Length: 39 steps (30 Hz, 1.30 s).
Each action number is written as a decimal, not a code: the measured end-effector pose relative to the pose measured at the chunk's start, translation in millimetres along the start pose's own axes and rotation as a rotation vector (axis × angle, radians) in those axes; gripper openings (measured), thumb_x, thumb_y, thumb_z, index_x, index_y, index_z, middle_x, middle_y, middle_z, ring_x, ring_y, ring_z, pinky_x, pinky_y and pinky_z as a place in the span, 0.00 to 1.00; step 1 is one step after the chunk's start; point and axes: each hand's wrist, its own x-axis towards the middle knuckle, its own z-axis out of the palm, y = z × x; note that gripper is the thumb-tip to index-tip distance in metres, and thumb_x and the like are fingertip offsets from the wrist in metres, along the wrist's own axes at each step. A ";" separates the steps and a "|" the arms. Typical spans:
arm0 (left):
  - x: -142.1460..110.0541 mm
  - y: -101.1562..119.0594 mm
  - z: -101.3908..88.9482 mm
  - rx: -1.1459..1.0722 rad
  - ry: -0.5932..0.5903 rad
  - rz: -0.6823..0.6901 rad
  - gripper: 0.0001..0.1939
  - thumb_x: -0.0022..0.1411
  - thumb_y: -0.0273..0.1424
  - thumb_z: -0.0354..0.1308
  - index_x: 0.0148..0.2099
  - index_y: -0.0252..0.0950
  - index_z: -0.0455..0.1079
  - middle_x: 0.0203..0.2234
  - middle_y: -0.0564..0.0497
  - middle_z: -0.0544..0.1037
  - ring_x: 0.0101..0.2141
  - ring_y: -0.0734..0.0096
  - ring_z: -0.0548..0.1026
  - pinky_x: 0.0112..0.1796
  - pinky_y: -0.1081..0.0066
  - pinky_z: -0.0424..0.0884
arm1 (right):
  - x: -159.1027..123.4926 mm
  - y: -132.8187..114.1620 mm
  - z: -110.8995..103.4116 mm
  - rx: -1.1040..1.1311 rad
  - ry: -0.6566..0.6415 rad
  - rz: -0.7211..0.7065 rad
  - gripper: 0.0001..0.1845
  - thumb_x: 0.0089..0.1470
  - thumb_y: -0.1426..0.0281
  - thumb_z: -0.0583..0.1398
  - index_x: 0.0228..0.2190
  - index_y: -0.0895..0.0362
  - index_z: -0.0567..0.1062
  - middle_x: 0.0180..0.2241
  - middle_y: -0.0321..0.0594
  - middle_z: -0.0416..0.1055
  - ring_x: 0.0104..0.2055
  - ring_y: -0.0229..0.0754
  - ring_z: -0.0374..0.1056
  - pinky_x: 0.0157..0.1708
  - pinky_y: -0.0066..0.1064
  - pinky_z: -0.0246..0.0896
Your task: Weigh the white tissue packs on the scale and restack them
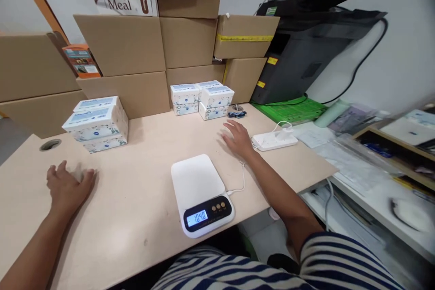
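Note:
My left hand [70, 188] rests on the left of the table with its fingers apart, holding nothing. In front of it lies a stack of tissue packs [97, 124]. My right hand [238, 138] is over the table's right side, fingers spread, with nothing in it. It is nearest to a power strip [275, 139] and a second group of tissue packs [215, 99]. Between my hands stands a white digital scale [197, 181], with a cable at its right side. Its lit display [197, 218] appears to read -104.0, and its plate is bare.
Cardboard boxes [131, 45] are stacked along the back of the table [146, 181]. A dark printer [306, 45] stands at the back right beside a green mat [292, 111]. A small dark blue item [237, 114] lies by a cable hole. A cluttered white shelf [356, 181] adjoins on the right.

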 end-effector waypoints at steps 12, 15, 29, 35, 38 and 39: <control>12.2 -0.8 5.1 0.136 -0.162 0.022 0.39 0.65 0.59 0.41 0.63 0.39 0.73 0.69 0.36 0.75 0.71 0.38 0.70 0.70 0.44 0.67 | 232.1 29.5 -32.9 -0.226 -0.427 0.023 0.65 0.40 0.60 0.81 0.74 0.58 0.63 0.76 0.65 0.60 0.77 0.70 0.58 0.75 0.63 0.56; 10.1 -2.4 8.6 0.107 -0.151 -0.002 0.40 0.64 0.60 0.43 0.63 0.39 0.73 0.71 0.36 0.73 0.72 0.37 0.69 0.70 0.41 0.66 | 240.2 32.4 -30.8 -0.294 -0.485 0.007 0.48 0.50 0.55 0.77 0.67 0.57 0.73 0.69 0.60 0.69 0.70 0.63 0.68 0.71 0.59 0.63; -0.3 12.4 3.1 0.080 -0.179 -0.002 0.36 0.72 0.51 0.48 0.69 0.31 0.72 0.72 0.35 0.71 0.73 0.39 0.66 0.73 0.41 0.61 | 174.1 11.8 -52.4 -0.212 -0.413 0.011 0.61 0.42 0.49 0.78 0.67 0.58 0.60 0.66 0.63 0.67 0.66 0.66 0.67 0.67 0.54 0.65; -8.4 25.6 7.0 0.018 -0.190 0.041 0.33 0.80 0.48 0.53 0.72 0.25 0.67 0.74 0.38 0.67 0.75 0.48 0.62 0.74 0.40 0.55 | 64.7 -51.5 -97.2 0.022 -0.474 -0.346 0.67 0.44 0.31 0.71 0.73 0.47 0.55 0.67 0.53 0.67 0.69 0.71 0.66 0.68 0.64 0.63; -12.4 28.3 8.2 -0.044 -0.207 0.046 0.34 0.80 0.46 0.56 0.71 0.20 0.65 0.75 0.36 0.67 0.76 0.51 0.60 0.75 0.40 0.52 | 18.7 -100.3 -107.7 -0.046 -0.595 -0.535 0.66 0.46 0.29 0.69 0.73 0.52 0.60 0.64 0.54 0.72 0.70 0.77 0.65 0.75 0.79 0.41; -14.2 29.6 6.7 -0.048 -0.214 0.054 0.34 0.80 0.45 0.56 0.71 0.19 0.65 0.75 0.35 0.67 0.76 0.51 0.60 0.75 0.40 0.52 | 7.2 -112.9 -106.7 -0.056 -0.621 -0.586 0.64 0.48 0.30 0.68 0.73 0.52 0.60 0.63 0.54 0.73 0.68 0.76 0.67 0.75 0.80 0.36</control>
